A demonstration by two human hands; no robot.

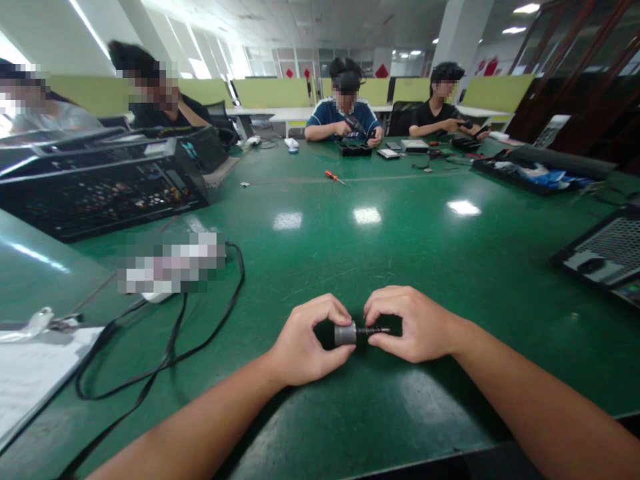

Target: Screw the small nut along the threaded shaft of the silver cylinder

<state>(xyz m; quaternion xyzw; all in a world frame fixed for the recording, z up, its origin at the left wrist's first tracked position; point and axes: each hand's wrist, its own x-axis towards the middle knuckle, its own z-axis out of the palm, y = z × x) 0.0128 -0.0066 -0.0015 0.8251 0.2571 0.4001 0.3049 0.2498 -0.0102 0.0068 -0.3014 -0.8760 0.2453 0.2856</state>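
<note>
Close in front of me, above the green table, a small grey metal cylinder lies sideways between the fingers and thumb of my left hand. From its right end sticks out a thin dark rod with a spiral around it; whether that spiral is a spring or a thread is too small to tell. My right hand curls around this rod, thumb below and fingertips above, close to the cylinder. Both hands are closed, and the rod's tip points toward the right palm.
Left of me are a blurred-out power strip, a looping black cable and a clipboard with paper. A computer case stands beyond. An orange screwdriver lies further back; a metal-mesh case is at right. Several people sit around the table.
</note>
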